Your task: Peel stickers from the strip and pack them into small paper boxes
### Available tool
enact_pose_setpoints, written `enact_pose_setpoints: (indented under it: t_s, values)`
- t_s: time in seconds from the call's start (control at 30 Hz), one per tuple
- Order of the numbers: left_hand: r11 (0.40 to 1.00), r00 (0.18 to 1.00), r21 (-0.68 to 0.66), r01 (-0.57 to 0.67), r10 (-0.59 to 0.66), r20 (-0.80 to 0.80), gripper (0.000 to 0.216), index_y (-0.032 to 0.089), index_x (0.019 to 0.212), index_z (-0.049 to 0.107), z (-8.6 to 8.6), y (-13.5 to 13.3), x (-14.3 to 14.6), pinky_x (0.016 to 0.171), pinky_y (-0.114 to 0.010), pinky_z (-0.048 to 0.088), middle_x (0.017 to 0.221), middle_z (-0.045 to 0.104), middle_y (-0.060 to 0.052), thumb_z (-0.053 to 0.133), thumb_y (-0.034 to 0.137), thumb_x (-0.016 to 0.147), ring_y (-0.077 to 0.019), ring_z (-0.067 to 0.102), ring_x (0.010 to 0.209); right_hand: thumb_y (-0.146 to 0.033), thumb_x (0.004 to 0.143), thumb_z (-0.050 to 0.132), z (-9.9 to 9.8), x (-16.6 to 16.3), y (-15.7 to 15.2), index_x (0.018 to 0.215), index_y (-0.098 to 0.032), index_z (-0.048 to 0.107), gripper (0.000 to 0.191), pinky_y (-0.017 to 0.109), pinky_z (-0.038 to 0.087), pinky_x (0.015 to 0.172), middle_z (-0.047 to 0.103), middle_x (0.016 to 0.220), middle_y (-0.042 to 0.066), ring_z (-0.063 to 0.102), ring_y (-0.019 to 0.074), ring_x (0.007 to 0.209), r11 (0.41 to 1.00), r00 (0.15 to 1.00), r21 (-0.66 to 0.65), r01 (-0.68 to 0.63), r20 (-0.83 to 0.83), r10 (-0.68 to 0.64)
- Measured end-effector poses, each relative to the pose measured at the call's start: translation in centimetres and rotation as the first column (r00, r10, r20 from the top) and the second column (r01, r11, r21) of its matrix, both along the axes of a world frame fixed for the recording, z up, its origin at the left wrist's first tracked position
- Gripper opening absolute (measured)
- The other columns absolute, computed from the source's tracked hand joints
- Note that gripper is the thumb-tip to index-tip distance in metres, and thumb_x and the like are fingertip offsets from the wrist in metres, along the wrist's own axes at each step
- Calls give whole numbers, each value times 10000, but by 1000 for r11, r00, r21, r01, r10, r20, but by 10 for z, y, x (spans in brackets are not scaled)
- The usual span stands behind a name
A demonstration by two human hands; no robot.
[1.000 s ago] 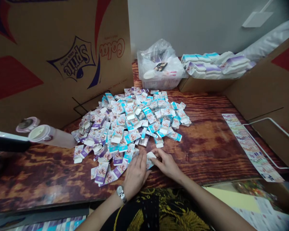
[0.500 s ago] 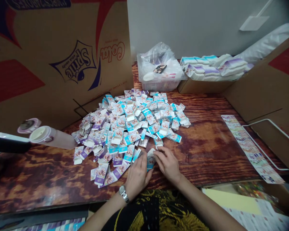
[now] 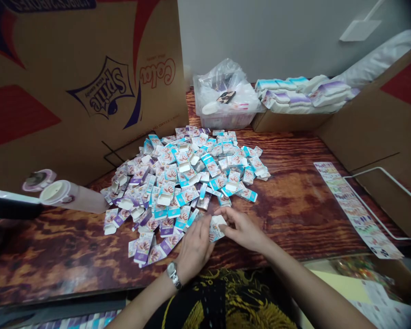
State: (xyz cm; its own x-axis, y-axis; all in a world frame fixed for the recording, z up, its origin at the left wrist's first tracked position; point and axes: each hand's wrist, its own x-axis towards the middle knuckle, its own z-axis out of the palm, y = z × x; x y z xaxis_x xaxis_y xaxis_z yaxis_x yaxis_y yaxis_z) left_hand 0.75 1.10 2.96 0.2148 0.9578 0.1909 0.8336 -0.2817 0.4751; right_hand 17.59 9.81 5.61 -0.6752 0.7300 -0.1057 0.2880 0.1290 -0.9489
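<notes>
Both hands meet at the near edge of a wooden table [image 3: 304,201], pinching one small printed carton [image 3: 216,227] between them. My left hand [image 3: 193,246], with a wristwatch, grips the carton's left side with closed fingers. My right hand [image 3: 244,230] holds its right side, thumb and fingers closed on the white flap. Just beyond the hands lies a big heap of several similar small teal and purple cartons [image 3: 185,178], many with open white flaps.
A large cardboard sheet [image 3: 82,87] stands at the left. A lying bottle [image 3: 73,196] with its lid off rests left of the heap. At the back stand a plastic-bagged tub [image 3: 226,100] and stacked flat packs [image 3: 301,93]. A printed strip [image 3: 356,208] lies at the right.
Both hands have turned the carton between them; its white flap now faces up, and the right hand has shifted slightly right. The heap has not moved.
</notes>
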Motion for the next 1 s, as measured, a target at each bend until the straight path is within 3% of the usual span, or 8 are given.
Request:
enact_pose_setpoints:
  t_s: [0.17,0.3,0.4,0.5,0.57,0.77,0.87,1.0]
  values:
    - [999,999,-40,27,-25,48,527,147,1288,331,4,0,-2,899,-442,464,1158,537,-140,533,126,801,-267,522,1079,-117,748,591,10,-2,11,982,-197,533,254,197,320,521,485,665,-61,441,100,579,992,985,46,-118,135,111]
    - [998,992,-41,-53,57,111,493,185,1279,351,5,1,-2,832,-376,500,1134,576,-110,534,147,823,-233,578,1006,-247,827,598,8,-6,5,985,-194,522,183,218,409,568,544,734,-23,515,127,649,990,996,142,29,84,-41]
    - [986,966,-48,-161,167,197,617,186,1362,244,8,2,-2,820,-333,509,1196,555,-117,562,212,834,-212,594,1013,-251,880,539,5,-5,-8,1032,-193,538,164,308,476,764,567,987,72,559,187,899,879,984,443,175,-65,-164]
    - [977,946,-67,-203,214,244,630,202,1364,241,10,2,-2,758,-305,524,1136,587,-92,571,218,828,-185,632,898,-212,885,532,3,-5,-19,1043,-199,584,167,366,451,883,514,1145,114,515,227,1057,763,987,627,158,-81,-138]
    - [979,941,-50,-199,205,269,573,206,1329,289,10,2,-1,737,-296,527,1104,595,-83,562,205,825,-173,637,853,-211,899,511,5,-7,-23,1043,-200,600,170,367,445,907,492,1192,118,501,230,1093,796,990,591,134,-52,-128]
    - [988,954,83,-131,102,283,374,202,1202,390,9,4,-3,738,-287,524,1036,604,-78,530,229,856,-167,627,857,-291,931,469,17,-10,-19,989,-206,612,176,310,461,864,567,1081,72,554,188,1000,970,990,224,91,-122,-64]
    - [995,969,79,-69,48,243,308,196,1156,411,10,5,-5,737,-287,524,993,608,-67,510,223,866,-166,622,859,-334,944,441,18,-12,-15,1104,-207,549,230,274,485,779,603,990,50,582,163,900,982,968,25,186,-178,-179]
    - [993,982,109,-36,15,187,399,175,1240,361,8,3,-5,817,-324,516,1082,584,-107,484,178,861,-193,601,980,-355,906,506,19,-17,-12,965,-184,604,205,256,490,707,621,879,28,587,156,801,985,978,-91,149,-135,-160]
